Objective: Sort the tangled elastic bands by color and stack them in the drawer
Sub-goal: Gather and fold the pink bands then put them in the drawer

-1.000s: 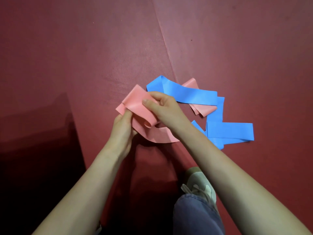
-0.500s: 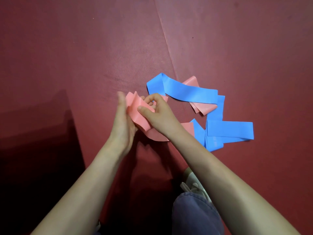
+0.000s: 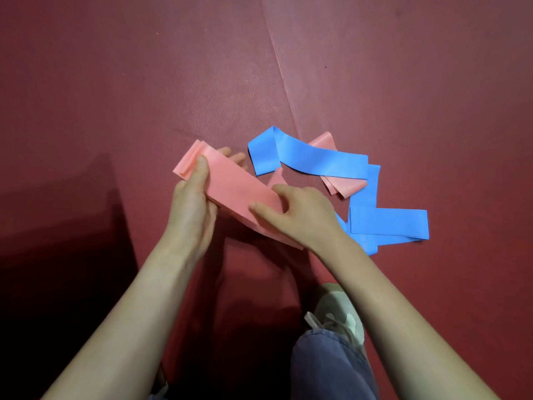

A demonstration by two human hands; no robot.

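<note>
A pink elastic band (image 3: 233,186) is stretched flat between my two hands just above the red mat. My left hand (image 3: 193,203) pinches its far left end, thumb on top. My right hand (image 3: 300,215) presses on its near right end with fingers spread. To the right lies a tangle: a blue band (image 3: 311,160) curls over a second pink band (image 3: 346,187), and another blue band (image 3: 386,223) lies folded beside my right wrist. No drawer is in view.
The floor is a dark red mat (image 3: 144,82) with a seam (image 3: 282,76) running away from the bands. My knee in blue trousers (image 3: 328,368) and a pale shoe (image 3: 337,310) sit at the bottom. A dark shadow covers the lower left.
The pink band was crumpled between both hands; now it is pulled out flat and long. My left hand moved left and my right hand moved right along it.
</note>
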